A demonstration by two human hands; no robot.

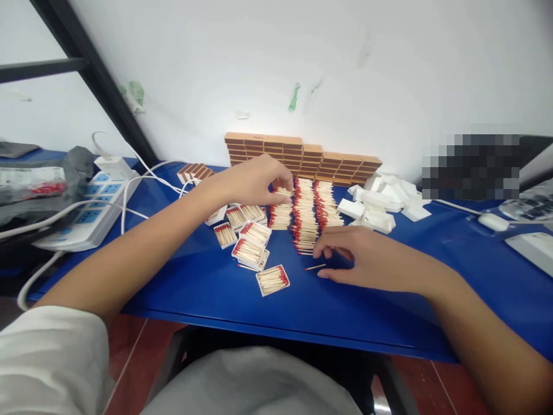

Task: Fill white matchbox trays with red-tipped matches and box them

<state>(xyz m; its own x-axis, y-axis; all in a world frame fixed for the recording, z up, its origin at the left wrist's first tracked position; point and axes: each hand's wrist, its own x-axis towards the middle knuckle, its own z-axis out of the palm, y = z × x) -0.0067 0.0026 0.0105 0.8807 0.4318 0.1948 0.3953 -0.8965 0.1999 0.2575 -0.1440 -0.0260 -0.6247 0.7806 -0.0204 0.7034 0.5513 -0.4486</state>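
Note:
My left hand reaches over the left row of red-tipped matches, its thumb and fingers curved and apart. Whether its fingertips touch the matches is hard to see. Two longer rows, a middle row of matches and a right row of matches, lie beside it. At the front end of these rows is my right hand, thumb and fingers apart. A single match lies on the table just by its fingertips. An open tray of matches sits nearest the table's front edge.
Several filled matchbox trays overlap on the left. Stacked brown matchboxes line the wall. White empty trays are heaped right of the rows. A power strip with white cables occupies the left of the blue table.

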